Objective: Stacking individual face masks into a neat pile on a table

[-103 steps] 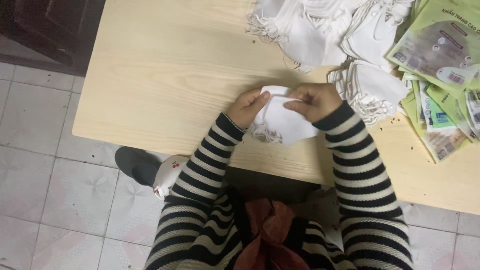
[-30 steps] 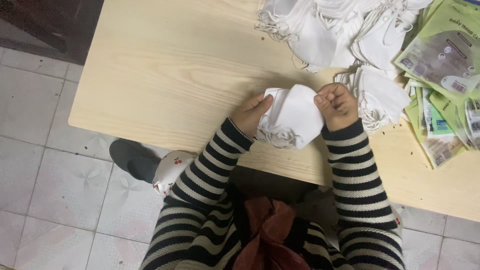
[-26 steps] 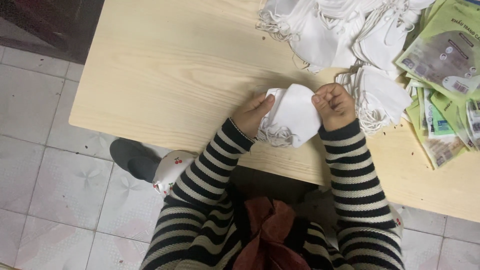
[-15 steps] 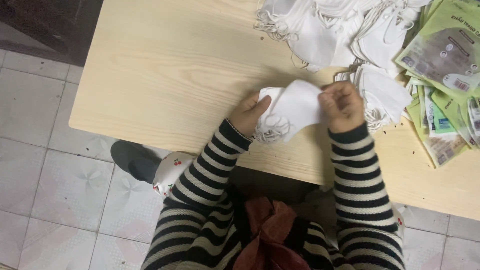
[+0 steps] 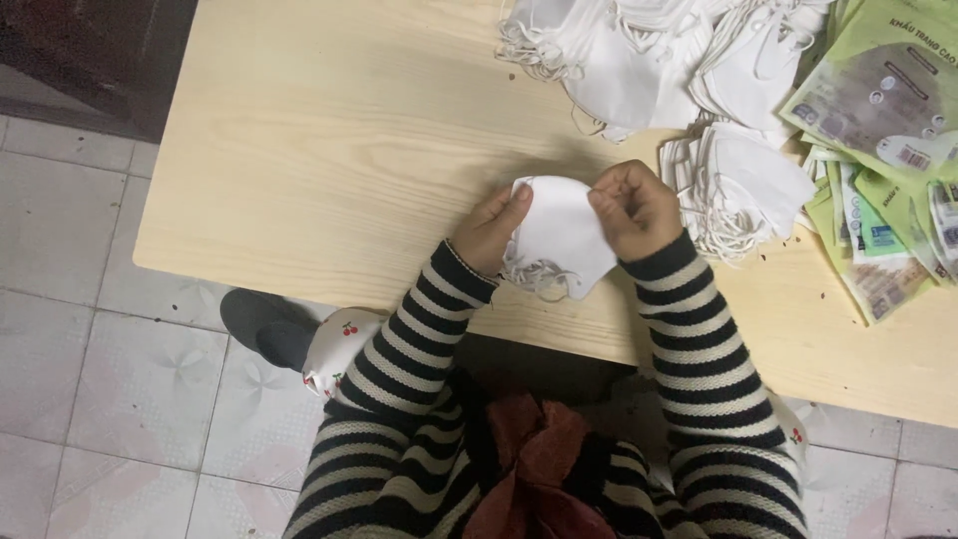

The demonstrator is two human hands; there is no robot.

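At the near edge of the pale wooden table (image 5: 329,160), just in front of your chest, you hold a small stack of folded white face masks (image 5: 559,235), their ear loops trailing loose off the lower left corner. Your left hand (image 5: 489,230) cups the stack's left side, fingers curled against it, thumb up along the edge. Your right hand (image 5: 637,208) is bunched over the upper right corner, fingertips pressed together and pinching the top layer (whether it grips one mask or several, you cannot tell from here).

By the look of it, you are squaring up or counting the stack. The next move would call for holding the left hand firm while the right works the corner, minding that the loops do not snag.

Compared with half a second ago, the stack has settled lower and flatter between your hands, and your right hand has closed in over its corner instead of lifting its edge.

Further out, a loose heap of white masks (image 5: 649,60) covers the far side of the table, a smaller pile (image 5: 743,185) sits just right of your right hand, and green printed packets (image 5: 878,100) fan out along the right edge.
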